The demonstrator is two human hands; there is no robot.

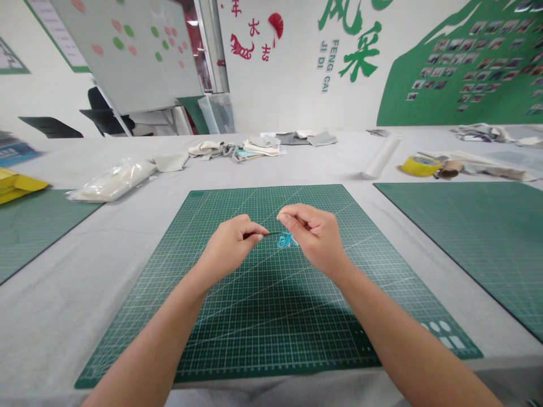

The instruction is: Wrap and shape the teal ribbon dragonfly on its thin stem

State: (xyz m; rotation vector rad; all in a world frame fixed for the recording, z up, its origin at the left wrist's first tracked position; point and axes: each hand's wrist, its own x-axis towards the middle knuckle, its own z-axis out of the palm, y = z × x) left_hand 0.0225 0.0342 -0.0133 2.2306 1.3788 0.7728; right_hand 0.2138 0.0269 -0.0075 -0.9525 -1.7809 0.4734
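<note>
Over the green cutting mat (237,316), my left hand (231,243) pinches a thin dark stick (274,233) between thumb and fingertips. The stick points right, towards my other hand. A small bright blue openwork ornament (285,241), with pale bead-like bits at its right, hangs by the stick's far end. Just beside it, my right hand (314,232) is closed in a pinch, thumb against the curled fingers. What the right fingertips hold is too small or hidden to tell. I cannot tell how the ornament joins the stick.
More cutting mats lie at left (38,226) and right (479,226) on the white-covered table (139,217). Farther back are a clear plastic packet (114,180), folded fabric pieces (261,146), a white roll (382,158) and yellow tape (421,165).
</note>
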